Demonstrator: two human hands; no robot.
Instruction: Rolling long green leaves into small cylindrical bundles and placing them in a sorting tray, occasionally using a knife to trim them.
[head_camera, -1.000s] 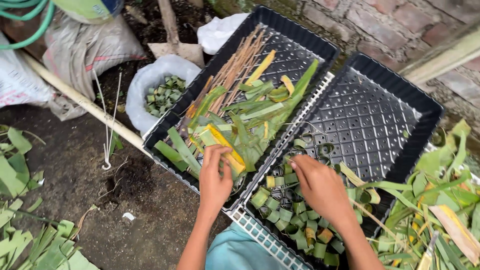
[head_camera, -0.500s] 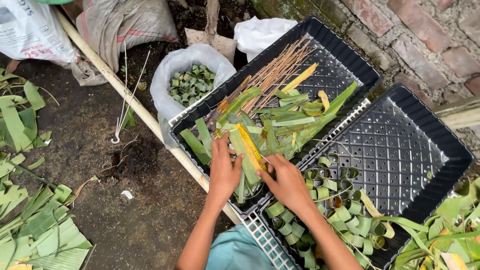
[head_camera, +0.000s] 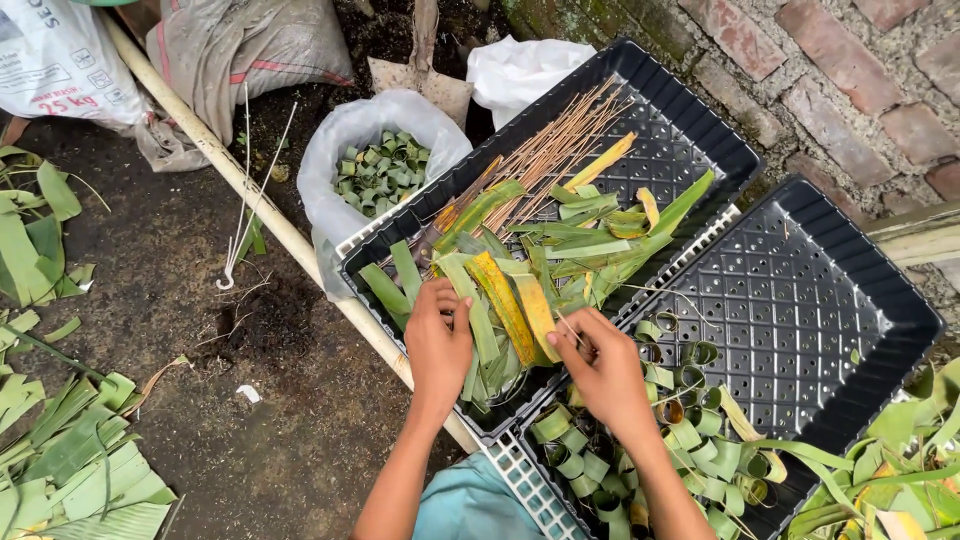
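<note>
Place: outdoor yard work spot beside a brick wall (head_camera: 850, 60).
Ground: bare dark soil (head_camera: 250, 400), left of the wall.
Stock: black trays (head_camera: 800, 300) of leaf strips at the wall's foot.
Clutter: sacks (head_camera: 240, 45) and a bag (head_camera: 375, 140) farther left of the wall.

Your forearms come up from the bottom edge, angled slightly toward each other. Left hand (head_camera: 438, 345): palm down, fingers curled forward, knuckles up. Right hand (head_camera: 603, 368): just beside it, fingers bent, tips pinched toward the left. Hands close, not touching.
</note>
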